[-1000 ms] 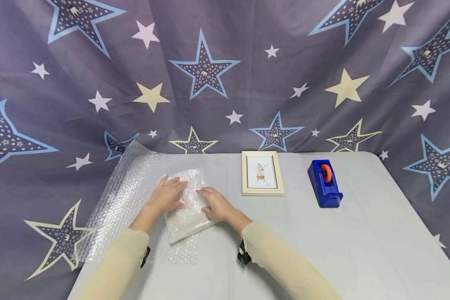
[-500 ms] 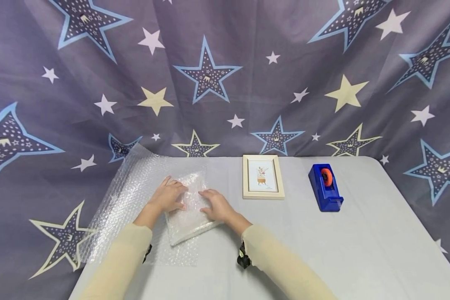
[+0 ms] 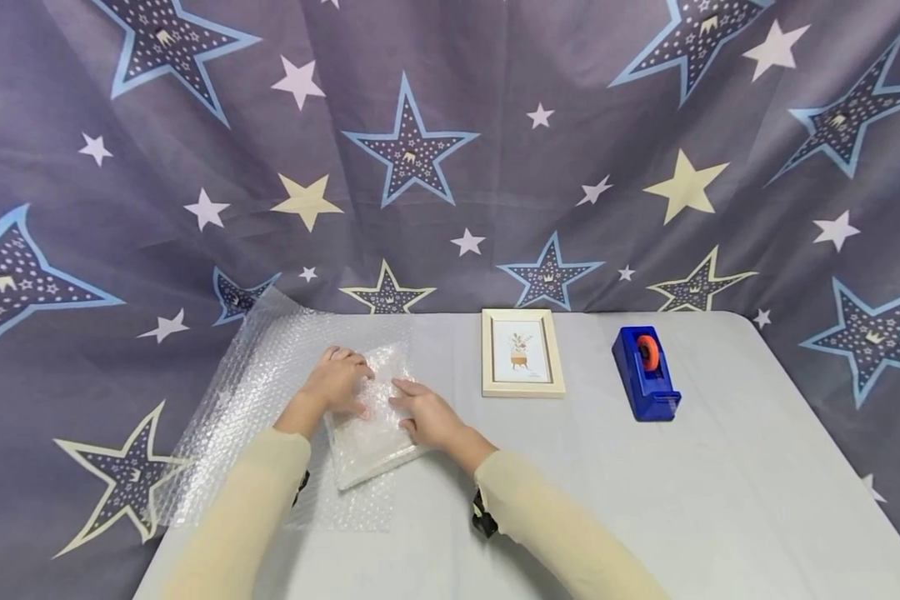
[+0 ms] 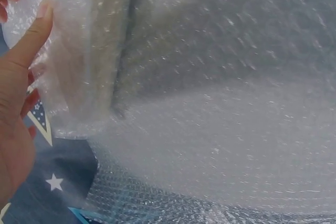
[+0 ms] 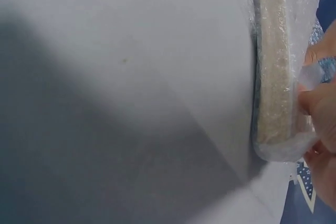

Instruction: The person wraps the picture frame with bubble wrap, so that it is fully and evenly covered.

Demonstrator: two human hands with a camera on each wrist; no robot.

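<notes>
A flat rectangular package (image 3: pixel 375 446), wrapped in bubble wrap, lies tilted on the table at left of centre. Through the wrap a cream, frame-like edge (image 5: pixel 275 72) shows in the right wrist view. My left hand (image 3: pixel 336 385) holds the wrap at the package's left side, its thumb (image 4: pixel 38 32) flat on top and fingers curled near the edge. From the other side my right hand (image 3: pixel 433 417) pinches the wrap on the package's top, thumb and fingers bent. Under it spreads a loose bubble wrap sheet (image 3: pixel 232 425).
A cream picture frame (image 3: pixel 486 358) with a plant picture lies near the back edge. Farther right stands a blue tape dispenser (image 3: pixel 636 387) with an orange roll core. A star-patterned curtain (image 3: pixel 585 67) hangs behind the white table (image 3: pixel 690 500).
Both hands stay at the package. My left fingers have curled in more, and my right fingers have bent and drawn together slightly. The head view has shifted a little.
</notes>
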